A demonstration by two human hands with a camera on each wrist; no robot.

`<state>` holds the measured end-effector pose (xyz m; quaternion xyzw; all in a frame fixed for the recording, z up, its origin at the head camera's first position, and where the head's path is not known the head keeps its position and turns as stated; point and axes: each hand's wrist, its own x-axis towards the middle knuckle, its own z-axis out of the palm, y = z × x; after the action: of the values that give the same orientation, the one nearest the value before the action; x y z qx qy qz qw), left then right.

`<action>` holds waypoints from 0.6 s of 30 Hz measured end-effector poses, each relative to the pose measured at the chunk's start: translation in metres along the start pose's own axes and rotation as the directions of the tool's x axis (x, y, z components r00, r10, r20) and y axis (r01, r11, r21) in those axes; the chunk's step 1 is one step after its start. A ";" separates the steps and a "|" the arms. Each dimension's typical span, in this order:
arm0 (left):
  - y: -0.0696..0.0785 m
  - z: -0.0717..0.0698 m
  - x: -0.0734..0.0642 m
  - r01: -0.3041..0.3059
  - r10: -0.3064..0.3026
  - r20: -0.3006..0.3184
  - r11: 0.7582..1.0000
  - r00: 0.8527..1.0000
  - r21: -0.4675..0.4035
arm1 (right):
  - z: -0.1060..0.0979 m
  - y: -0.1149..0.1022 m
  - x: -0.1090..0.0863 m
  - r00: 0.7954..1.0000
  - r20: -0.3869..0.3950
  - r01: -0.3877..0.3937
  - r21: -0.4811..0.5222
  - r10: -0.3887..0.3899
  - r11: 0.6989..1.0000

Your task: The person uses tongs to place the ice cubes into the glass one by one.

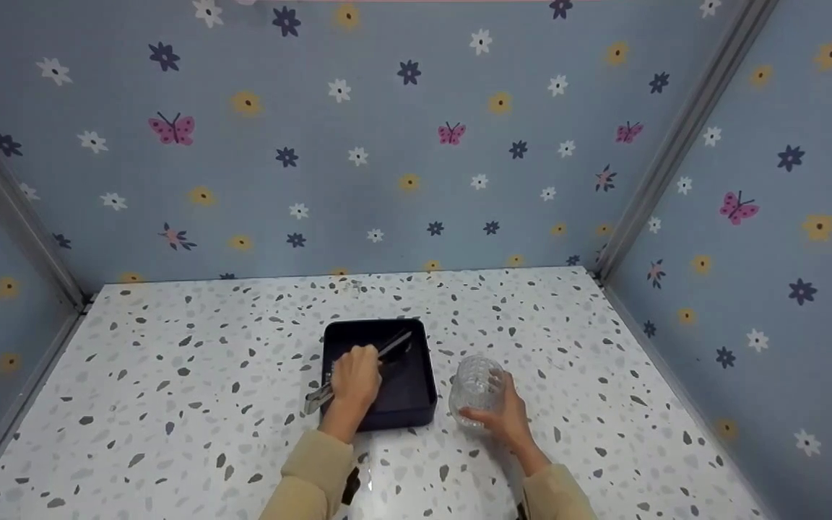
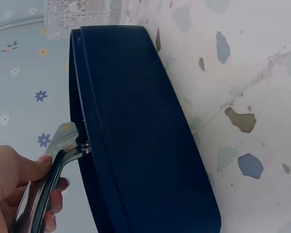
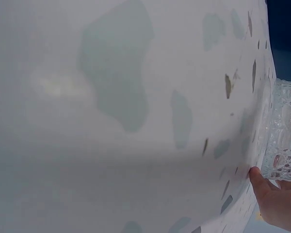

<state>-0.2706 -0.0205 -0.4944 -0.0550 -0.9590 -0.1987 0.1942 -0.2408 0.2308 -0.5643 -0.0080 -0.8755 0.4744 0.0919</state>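
My left hand (image 1: 356, 375) grips a pair of metal tongs (image 1: 318, 397) over a dark navy square tray (image 1: 416, 417) with raised walls. The tongs lie diagonally, one end past the tray's left wall and the other over its far right part. In the left wrist view, thumb and fingers wrap the shiny tongs (image 2: 38, 199) beside the tray's rim. Right of the tray stands a clear, cut-pattern glass (image 1: 472, 386). My right hand (image 1: 510, 419) holds it from the right side, thumb at the near side and fingers behind. The right wrist view shows only part of the glass (image 3: 286, 128).
A white speckled tabletop (image 1: 206, 375) lies under everything. Blue flowered panels (image 1: 387, 144) rise at the back and on both sides, joined by grey metal posts (image 1: 683, 137).
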 end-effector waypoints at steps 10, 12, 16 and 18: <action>0.003 -0.013 -0.003 0.022 -0.023 -0.023 0.999 0.999 -0.027 | 0.000 0.001 0.001 1.000 0.007 0.011 -0.002 -0.011 1.000; 0.004 -0.015 -0.004 0.020 -0.021 -0.031 0.999 0.999 -0.026 | 0.000 0.001 0.001 1.000 0.010 0.003 -0.010 -0.003 1.000; 0.006 -0.019 -0.008 0.004 -0.006 -0.053 0.999 0.999 -0.041 | -0.001 0.000 0.001 1.000 0.005 0.010 -0.021 -0.010 1.000; 0.008 -0.021 -0.010 -0.008 0.004 -0.060 0.999 0.998 -0.053 | -0.001 -0.001 0.000 1.000 0.000 0.013 -0.022 -0.013 1.000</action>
<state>-0.2523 -0.0216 -0.4776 -0.0571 -0.9470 -0.2252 0.2218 -0.2405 0.2309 -0.5636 -0.0035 -0.8807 0.4639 0.0951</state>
